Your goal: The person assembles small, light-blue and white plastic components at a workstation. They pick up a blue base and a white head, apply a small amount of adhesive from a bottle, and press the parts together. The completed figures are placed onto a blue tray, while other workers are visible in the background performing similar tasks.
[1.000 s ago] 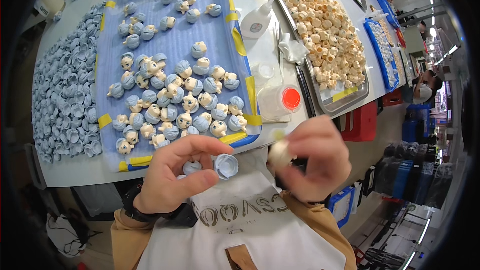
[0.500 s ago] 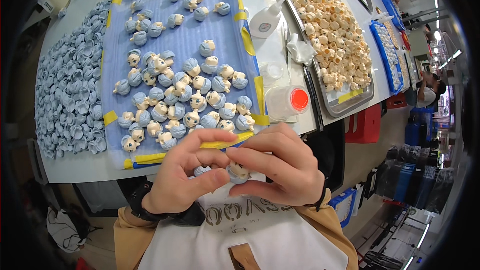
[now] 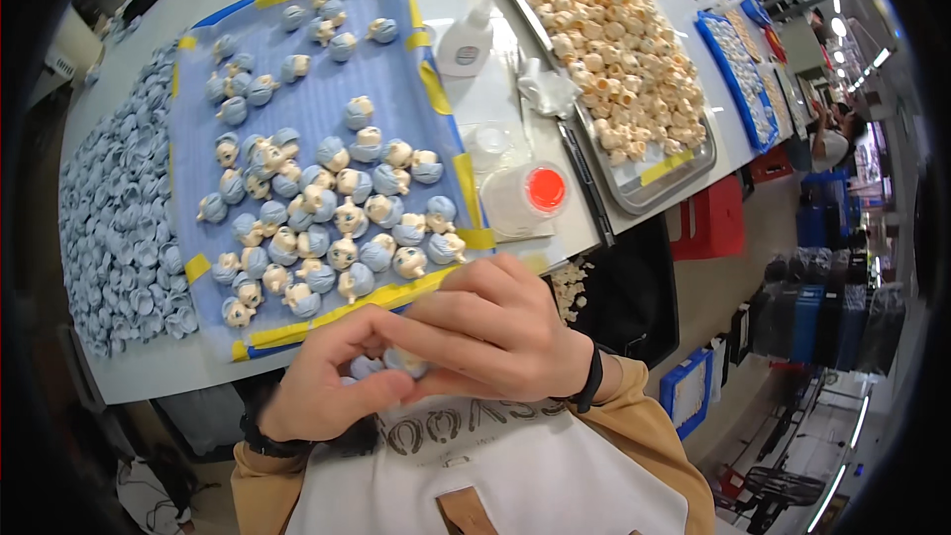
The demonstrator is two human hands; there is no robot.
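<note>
My two hands meet in front of my chest, just off the table's near edge. The fingers of my left hand (image 3: 322,381) curl round a light blue hair piece (image 3: 365,367), which is partly hidden. Beside it, my right hand (image 3: 505,332) pinches a small doll head (image 3: 408,362) with blue hair. Fingers cover most of the head, and its contact with the hair piece is too hidden to tell. Beyond my hands, several blue-haired doll heads (image 3: 350,220) lie on a blue cloth-lined tray (image 3: 297,104) edged with yellow tape.
Loose blue hair pieces (image 3: 119,208) are heaped on the left. On the right, a metal tray (image 3: 634,200) holds cream-coloured head parts (image 3: 619,50). Between the trays stand a white squeeze bottle (image 3: 466,45) and a jar with a red lid (image 3: 546,189). A red crate (image 3: 708,223) is beside the table.
My hands have come together and shifted slightly left. The doll head has moved left toward the hair piece, and my right fingers now cover more of it. The table view has shifted left.
</note>
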